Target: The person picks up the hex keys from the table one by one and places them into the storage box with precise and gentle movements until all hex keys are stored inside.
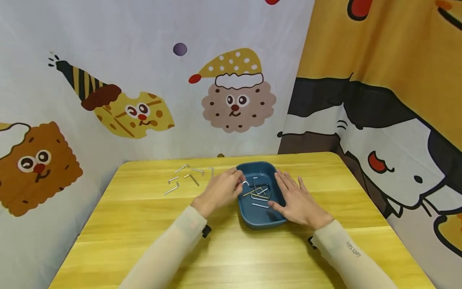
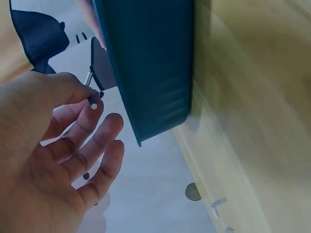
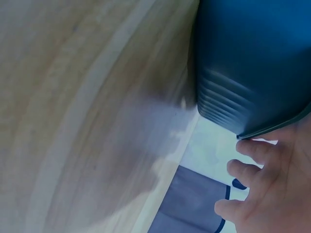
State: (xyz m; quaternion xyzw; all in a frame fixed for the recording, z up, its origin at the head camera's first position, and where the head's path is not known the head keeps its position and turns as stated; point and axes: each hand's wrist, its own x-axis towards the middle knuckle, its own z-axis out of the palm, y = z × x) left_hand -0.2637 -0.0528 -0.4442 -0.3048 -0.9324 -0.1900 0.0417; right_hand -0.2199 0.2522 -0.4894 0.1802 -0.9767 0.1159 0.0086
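My left hand [image 1: 221, 189] pinches a small silver hex key [image 1: 246, 183] between thumb and fingertips, over the left rim of a dark blue plastic bin [image 1: 257, 223]. In the left wrist view, the end of that hex key [image 2: 94, 106] pokes out from the pinch, while the other fingers are spread loosely. Several silver, brassy and dark hex keys [image 1: 260, 198] lie jumbled inside the bin. My right hand [image 1: 302, 204] rests on the bin's right rim, fingers fairly straight along it and thumb reaching over the inside.
Several loose L-shaped hex keys [image 1: 173, 188] are scattered on the wooden table [image 1: 144, 220] left of the bin. Behind the table hangs a white cloth [image 1: 144, 32] printed with cartoon biscuits, and a yellow one [image 1: 397, 60] hangs at the right.
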